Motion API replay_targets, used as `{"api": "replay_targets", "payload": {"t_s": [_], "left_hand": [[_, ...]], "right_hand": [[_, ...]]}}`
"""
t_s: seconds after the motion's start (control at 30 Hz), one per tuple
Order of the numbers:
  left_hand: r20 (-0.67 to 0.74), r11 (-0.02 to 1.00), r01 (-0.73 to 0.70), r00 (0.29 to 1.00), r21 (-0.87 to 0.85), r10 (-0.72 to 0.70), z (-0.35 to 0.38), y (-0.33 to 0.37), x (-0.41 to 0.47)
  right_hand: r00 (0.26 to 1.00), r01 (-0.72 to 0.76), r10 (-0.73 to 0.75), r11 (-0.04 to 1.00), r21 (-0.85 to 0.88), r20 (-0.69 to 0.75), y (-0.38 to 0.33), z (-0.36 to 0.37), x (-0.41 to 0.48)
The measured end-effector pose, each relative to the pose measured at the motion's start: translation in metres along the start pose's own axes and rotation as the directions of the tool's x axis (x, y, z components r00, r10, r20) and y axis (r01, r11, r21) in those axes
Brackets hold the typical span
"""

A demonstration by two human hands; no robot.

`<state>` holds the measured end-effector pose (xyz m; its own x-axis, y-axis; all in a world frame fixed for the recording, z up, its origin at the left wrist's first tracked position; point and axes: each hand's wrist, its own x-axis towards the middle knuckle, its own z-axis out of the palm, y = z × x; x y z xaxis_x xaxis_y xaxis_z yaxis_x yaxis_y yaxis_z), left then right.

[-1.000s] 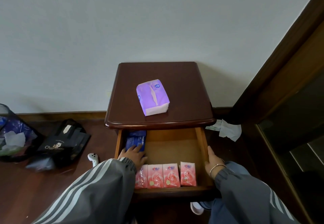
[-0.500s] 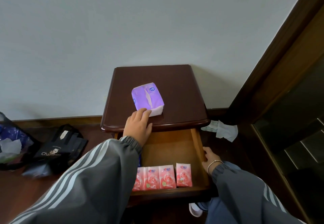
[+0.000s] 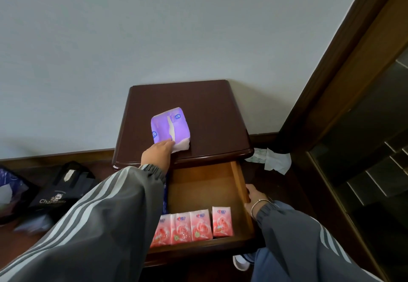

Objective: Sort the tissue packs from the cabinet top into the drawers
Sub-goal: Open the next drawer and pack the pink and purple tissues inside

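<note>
Nearest the camera, four small pink plastic tissue packs [image 3: 191,226] are standing in a row against the front of the open light-wood drawer [image 3: 241,184]. The right hand [image 3: 254,196] is resting against the outside of the drawer's right wall, fingers fairly straight and gripping nothing. Behind the grey striped sleeve, a blue pack [image 3: 165,193] is showing only as a sliver at the drawer's left side.

Farther out, the left hand [image 3: 157,154] is reaching over the front edge of the dark brown wooden cabinet top [image 3: 209,116]. Its fingers are lying on the near corner of the soft purple plastic tissue pack [image 3: 170,127], which is sitting on the top, left of centre. The thumb is hidden, so I cannot tell whether a real grip is closing.

The likely trouble is a hold on that one corner only. The soft pack could be sagging, slipping free or shedding the white tissue that is poking from its near end. It may also be too big for the space that is left.

The pink packs are carrying red logos and the purple pack round blue emblems, all too small to read. On the floor at left, a black bag [image 3: 59,195] is showing white letters beginning "Cha".
</note>
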<state>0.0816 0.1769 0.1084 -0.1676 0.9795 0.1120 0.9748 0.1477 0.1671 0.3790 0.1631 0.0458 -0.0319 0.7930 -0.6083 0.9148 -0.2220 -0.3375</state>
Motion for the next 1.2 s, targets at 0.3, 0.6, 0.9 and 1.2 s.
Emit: {"api": "replay_targets", "payload": {"t_s": [0.3,0.6,0.9,1.2], "left_hand": [[-0.262,0.918,-0.344,0.921,-0.197,0.289,-0.061,-0.016,-0.095],[-0.055,0.842,-0.515,0.857,-0.159,0.513,-0.039,-0.015,-0.174],[0.232,0.974,-0.21,0.955,0.088,0.185,0.014,0.015,-0.12],[0.497,0.978,-0.153,0.866,0.142,0.063,0.066,0.01,-0.11]], "right_hand": [[0.999,0.025,-0.024,0.999,0.04,-0.03,0.002,0.004,0.0],[0.998,0.03,-0.025,0.995,0.094,-0.049,0.0,0.006,-0.003],[0.999,0.004,-0.004,1.0,0.007,-0.038,-0.003,0.003,-0.004],[0.999,-0.016,0.016,1.0,-0.001,-0.03,0.002,0.006,0.002]]}}
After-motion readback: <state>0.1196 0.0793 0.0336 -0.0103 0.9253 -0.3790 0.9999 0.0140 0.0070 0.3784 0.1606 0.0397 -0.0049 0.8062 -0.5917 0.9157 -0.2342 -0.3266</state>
